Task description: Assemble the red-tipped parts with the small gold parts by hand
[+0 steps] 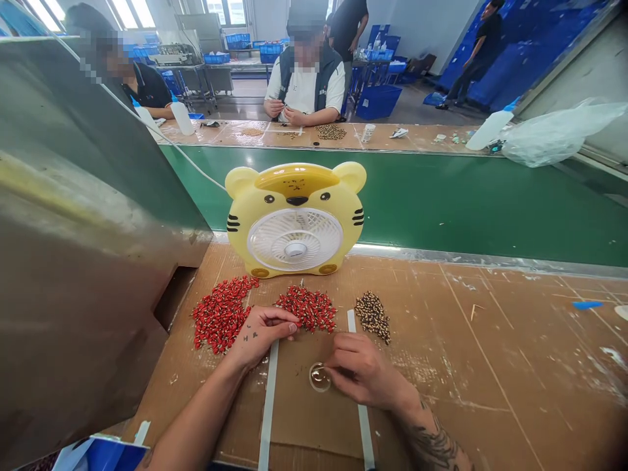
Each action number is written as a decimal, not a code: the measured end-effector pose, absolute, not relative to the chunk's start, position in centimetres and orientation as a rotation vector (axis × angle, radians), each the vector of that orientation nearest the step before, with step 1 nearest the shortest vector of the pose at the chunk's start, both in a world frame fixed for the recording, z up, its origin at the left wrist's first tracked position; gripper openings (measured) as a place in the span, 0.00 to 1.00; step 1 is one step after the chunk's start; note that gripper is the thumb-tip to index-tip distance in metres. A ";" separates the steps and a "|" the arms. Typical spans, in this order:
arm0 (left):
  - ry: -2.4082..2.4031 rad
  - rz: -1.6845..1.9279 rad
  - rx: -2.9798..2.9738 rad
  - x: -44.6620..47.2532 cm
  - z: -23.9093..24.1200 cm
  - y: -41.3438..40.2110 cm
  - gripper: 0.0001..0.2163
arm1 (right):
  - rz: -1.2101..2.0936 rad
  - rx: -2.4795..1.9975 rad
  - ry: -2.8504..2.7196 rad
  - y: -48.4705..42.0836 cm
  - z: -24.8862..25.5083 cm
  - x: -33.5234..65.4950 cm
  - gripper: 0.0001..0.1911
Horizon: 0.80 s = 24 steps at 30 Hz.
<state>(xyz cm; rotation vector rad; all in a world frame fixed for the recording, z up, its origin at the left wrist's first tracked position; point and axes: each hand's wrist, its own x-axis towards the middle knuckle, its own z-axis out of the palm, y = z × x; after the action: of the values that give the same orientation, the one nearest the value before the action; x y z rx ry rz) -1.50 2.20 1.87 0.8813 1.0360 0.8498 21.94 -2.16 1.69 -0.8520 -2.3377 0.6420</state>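
Where a yellow fan [296, 219] stands on the table [466, 366], tiny glossy red pieces [308, 307] lie heaped. The left hand [260, 333] curls loosely, fingertips on the heap's near edge. The right hand [360, 369], fingers bunched, touches a small clear dish [318, 379]; what either grips I cannot tell.

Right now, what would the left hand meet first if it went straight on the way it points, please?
Most likely the middle pile of red parts, lying just beyond the fingertips of the left hand.
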 end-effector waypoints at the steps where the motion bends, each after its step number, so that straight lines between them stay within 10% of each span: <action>1: 1.036 0.864 0.885 -1.6 1.8 2.2 0.08 | 0.656 -0.838 -2.351 -2.2 1.7 21.9 0.11; 24: 0.907 0.931 0.741 -1.2 1.2 1.9 0.06 | 0.670 -0.858 -2.337 -2.3 1.6 21.5 0.09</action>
<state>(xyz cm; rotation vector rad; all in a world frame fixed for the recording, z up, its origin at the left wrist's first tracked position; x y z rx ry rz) -1.22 1.88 1.24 0.7410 0.9065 0.9307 21.54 -2.30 1.60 -0.8583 -2.3368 0.6704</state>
